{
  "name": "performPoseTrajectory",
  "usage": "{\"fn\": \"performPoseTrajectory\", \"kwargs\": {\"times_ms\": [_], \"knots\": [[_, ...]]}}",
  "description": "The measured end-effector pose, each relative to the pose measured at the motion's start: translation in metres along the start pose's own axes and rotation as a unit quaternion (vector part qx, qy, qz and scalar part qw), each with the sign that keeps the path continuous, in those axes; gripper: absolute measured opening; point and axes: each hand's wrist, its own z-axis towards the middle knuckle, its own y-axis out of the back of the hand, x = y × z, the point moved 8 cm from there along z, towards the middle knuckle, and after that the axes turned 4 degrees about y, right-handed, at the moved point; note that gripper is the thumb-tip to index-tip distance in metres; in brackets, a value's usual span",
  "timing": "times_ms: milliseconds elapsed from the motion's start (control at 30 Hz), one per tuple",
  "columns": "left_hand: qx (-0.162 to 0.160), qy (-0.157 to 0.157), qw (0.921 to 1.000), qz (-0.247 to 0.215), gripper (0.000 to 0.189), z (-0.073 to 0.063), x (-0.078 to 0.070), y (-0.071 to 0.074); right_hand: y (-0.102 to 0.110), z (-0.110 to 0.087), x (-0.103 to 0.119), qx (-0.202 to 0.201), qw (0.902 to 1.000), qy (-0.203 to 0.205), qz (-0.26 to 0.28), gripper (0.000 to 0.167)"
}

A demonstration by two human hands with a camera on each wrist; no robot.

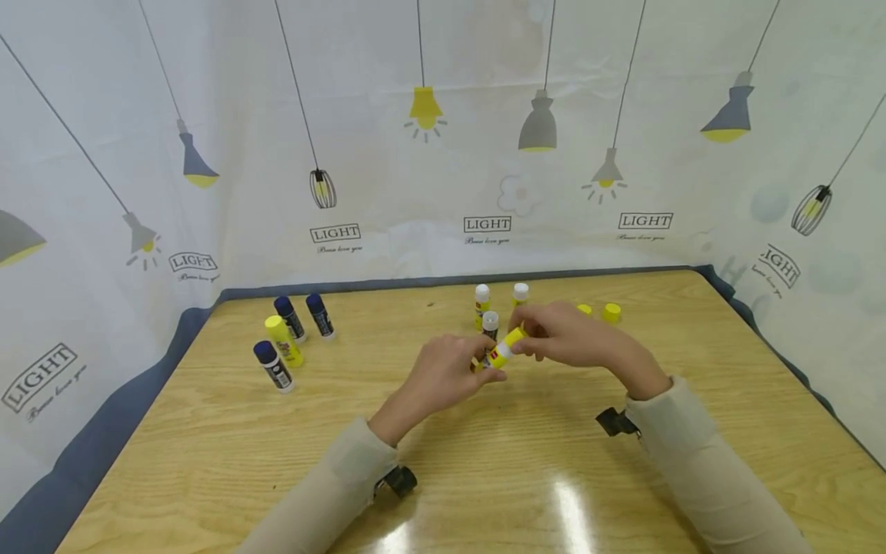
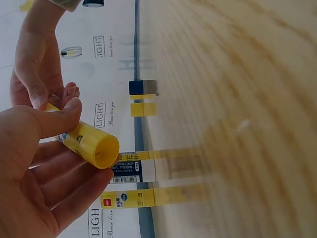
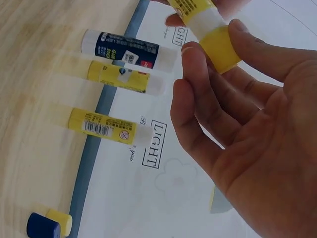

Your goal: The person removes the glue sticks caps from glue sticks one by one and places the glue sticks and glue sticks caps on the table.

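A yellow glue stick (image 1: 500, 352) is held tilted above the table between both hands. The left hand (image 1: 450, 373) grips its lower body (image 2: 89, 144) between thumb and fingers; the tube's bottom end faces the left wrist camera. At the upper end, the right hand (image 1: 567, 336) pinches the yellow cap (image 3: 221, 49) with thumb and fingers. A white band (image 3: 207, 22) shows between cap and body. Just behind the hands stand a navy glue stick with a white top (image 3: 129, 51) and two yellow ones with white tops (image 3: 124, 79) (image 3: 101, 124).
At the left stand several capped glue sticks: navy-capped ones (image 1: 273, 367) and one yellow (image 1: 284, 341). Loose yellow caps (image 1: 611, 312) lie beyond the right hand, with a navy cap (image 3: 43, 225) beside them. A printed curtain (image 1: 415, 185) hangs behind the wooden table (image 1: 208, 462).
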Motion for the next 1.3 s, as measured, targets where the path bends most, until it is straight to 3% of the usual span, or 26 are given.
{"fn": "performPoseTrajectory", "kwargs": {"times_ms": [167,300,433,633,800,1100,1300], "knots": [[0.037,0.022,0.9958,-0.081,0.025,0.002,0.001,-0.011,0.015,-0.008,-0.006,-0.017,0.9998,-0.003,-0.007,0.020],[0.062,0.044,0.9825,-0.170,0.023,0.006,-0.004,-0.021,0.030,-0.017,-0.016,-0.026,0.9991,-0.033,-0.011,0.023],[0.068,0.067,0.9694,-0.226,0.026,0.017,-0.014,-0.037,0.046,-0.026,-0.026,-0.041,0.9966,-0.069,-0.017,0.024],[0.035,0.110,0.9668,-0.228,0.014,0.040,-0.022,-0.057,0.058,-0.034,-0.028,-0.053,0.9953,-0.077,-0.024,0.026],[-0.001,0.171,0.9570,-0.234,0.021,0.053,-0.021,-0.064,0.060,-0.038,-0.029,-0.055,0.9956,-0.073,-0.024,0.026],[-0.029,0.233,0.9367,-0.260,0.029,0.062,-0.014,-0.076,0.063,-0.041,-0.028,-0.051,0.9954,-0.077,-0.027,0.027],[-0.032,0.257,0.9291,-0.264,0.036,0.064,-0.014,-0.081,0.060,-0.041,-0.033,-0.047,0.9952,-0.079,-0.032,0.026]]}}
